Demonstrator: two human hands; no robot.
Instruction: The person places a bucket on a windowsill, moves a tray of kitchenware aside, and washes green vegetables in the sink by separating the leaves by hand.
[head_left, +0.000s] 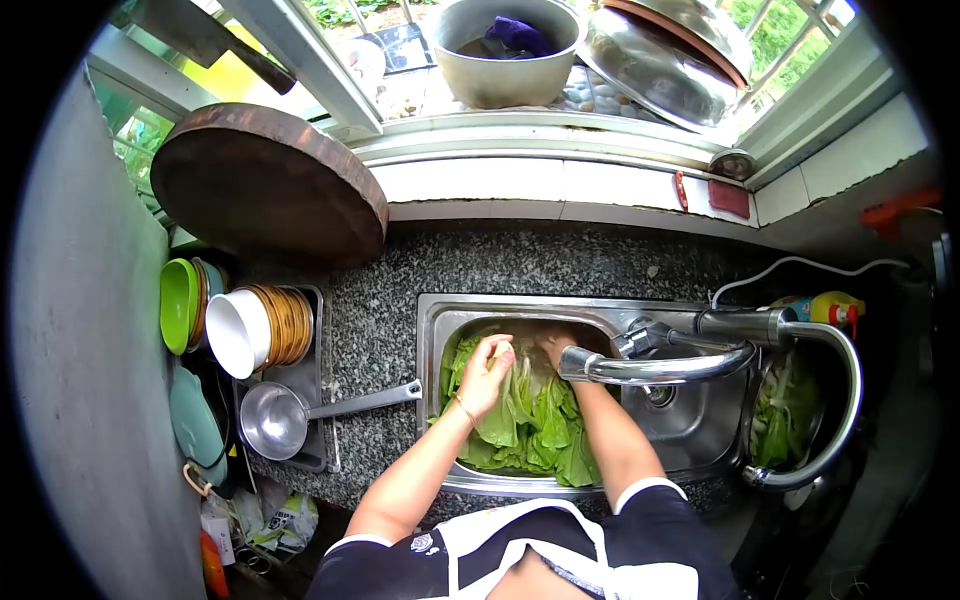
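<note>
Green leafy vegetables (540, 425) fill the left basin of the steel sink (432, 340), with water around them. My left hand (484, 375) is over the left part of the basin, its fingers curled round the pale stem end of a leaf. My right hand (557, 340) reaches to the back of the same basin, partly behind the faucet (650, 368); its fingers are hidden by the spout and the water. The spout hangs over the right part of the basin.
Left of the sink, a ladle (275, 421) and stacked bowls (240, 333) occupy a tray (328, 440). A round chopping board (268, 185) leans behind them. A pot (508, 70) and metal lids (665, 70) are at the window. More greens (783, 412) lie right of the sink.
</note>
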